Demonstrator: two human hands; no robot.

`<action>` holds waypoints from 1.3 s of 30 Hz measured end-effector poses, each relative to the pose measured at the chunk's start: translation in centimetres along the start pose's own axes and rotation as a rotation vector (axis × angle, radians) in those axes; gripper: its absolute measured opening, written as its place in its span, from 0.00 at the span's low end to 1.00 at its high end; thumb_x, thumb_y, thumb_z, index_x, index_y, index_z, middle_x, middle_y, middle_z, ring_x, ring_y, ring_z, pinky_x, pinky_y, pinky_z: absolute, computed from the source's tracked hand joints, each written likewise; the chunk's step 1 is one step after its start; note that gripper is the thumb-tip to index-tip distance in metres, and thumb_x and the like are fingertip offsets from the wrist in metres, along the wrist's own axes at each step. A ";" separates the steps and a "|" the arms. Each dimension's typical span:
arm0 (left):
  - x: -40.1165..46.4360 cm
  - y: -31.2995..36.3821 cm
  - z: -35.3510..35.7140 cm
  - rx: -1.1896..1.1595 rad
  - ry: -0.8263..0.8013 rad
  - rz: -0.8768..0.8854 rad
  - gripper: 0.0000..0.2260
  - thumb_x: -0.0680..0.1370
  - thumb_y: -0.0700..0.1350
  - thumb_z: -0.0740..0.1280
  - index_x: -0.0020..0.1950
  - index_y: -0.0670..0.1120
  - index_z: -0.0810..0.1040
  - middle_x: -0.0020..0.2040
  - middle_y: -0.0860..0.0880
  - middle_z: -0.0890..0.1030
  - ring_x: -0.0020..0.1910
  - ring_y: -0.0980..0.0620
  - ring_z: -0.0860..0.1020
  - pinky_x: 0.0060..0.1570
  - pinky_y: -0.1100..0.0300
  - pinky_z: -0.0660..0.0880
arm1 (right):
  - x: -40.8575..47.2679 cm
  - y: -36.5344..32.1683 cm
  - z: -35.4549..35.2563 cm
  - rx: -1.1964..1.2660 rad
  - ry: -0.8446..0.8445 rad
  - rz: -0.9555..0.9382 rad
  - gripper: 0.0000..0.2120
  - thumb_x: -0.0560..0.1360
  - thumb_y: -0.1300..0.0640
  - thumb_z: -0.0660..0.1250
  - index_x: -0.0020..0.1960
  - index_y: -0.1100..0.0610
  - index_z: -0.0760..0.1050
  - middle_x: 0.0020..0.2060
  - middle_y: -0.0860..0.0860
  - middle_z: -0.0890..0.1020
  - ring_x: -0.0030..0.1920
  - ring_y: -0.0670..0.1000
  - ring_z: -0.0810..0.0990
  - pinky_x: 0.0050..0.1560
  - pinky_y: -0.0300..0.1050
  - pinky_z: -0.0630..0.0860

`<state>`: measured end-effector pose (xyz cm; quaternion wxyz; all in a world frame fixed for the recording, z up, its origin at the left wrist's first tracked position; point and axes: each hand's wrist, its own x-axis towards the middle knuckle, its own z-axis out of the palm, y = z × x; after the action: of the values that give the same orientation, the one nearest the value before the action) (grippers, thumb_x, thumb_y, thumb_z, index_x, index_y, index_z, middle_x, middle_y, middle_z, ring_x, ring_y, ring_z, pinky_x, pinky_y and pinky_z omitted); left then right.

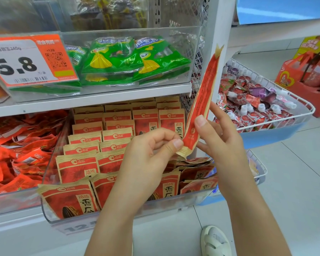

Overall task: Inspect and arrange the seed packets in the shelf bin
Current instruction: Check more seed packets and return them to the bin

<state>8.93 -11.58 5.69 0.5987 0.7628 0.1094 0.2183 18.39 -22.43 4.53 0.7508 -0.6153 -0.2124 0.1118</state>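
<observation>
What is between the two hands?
In the head view, the red seed packet stands edge-on between them: the left hand pinches its bottom corner and the right hand holds its lower part.

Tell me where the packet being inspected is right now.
Right of centre in the head view: the packet is held edge-on above the bin, pinched by the left hand and right hand.

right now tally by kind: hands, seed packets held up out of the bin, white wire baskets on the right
hands: 2, left hand and right hand, both pinching the packet
held seed packet: 1
wire baskets: 2, upper and lower
total: 5
</observation>
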 end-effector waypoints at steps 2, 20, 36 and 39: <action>0.0 0.0 -0.1 0.023 0.023 0.012 0.09 0.78 0.40 0.67 0.41 0.51 0.81 0.37 0.54 0.85 0.41 0.57 0.84 0.48 0.59 0.81 | 0.1 0.1 0.1 0.006 -0.001 0.012 0.31 0.67 0.46 0.69 0.70 0.45 0.70 0.54 0.50 0.83 0.50 0.44 0.84 0.45 0.34 0.79; -0.2 -0.7 0.8 0.359 0.056 0.236 0.06 0.79 0.44 0.65 0.47 0.56 0.78 0.43 0.57 0.81 0.42 0.57 0.80 0.40 0.65 0.77 | 0.3 -0.9 -0.4 0.162 0.239 0.011 0.33 0.70 0.41 0.66 0.71 0.55 0.68 0.46 0.46 0.80 0.48 0.44 0.83 0.49 0.39 0.80; 1.0 -0.4 0.4 0.047 0.106 0.212 0.18 0.79 0.39 0.66 0.63 0.60 0.74 0.56 0.62 0.82 0.58 0.62 0.80 0.56 0.64 0.76 | 2.0 -1.6 -2.9 0.002 -0.215 -0.022 0.30 0.68 0.59 0.75 0.68 0.53 0.73 0.55 0.51 0.84 0.55 0.50 0.83 0.51 0.39 0.79; 1.7 0.3 0.2 0.028 0.069 0.220 0.19 0.79 0.35 0.66 0.61 0.58 0.76 0.56 0.62 0.83 0.57 0.62 0.80 0.54 0.66 0.76 | 2.7 -1.9 -3.3 -0.131 -0.241 -0.117 0.22 0.67 0.57 0.77 0.60 0.48 0.77 0.51 0.47 0.85 0.51 0.48 0.83 0.52 0.41 0.78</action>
<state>10.44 -11.07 6.26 0.5564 0.7705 0.0485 0.3072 22.07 -24.59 6.38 0.6834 -0.6315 -0.3436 0.1269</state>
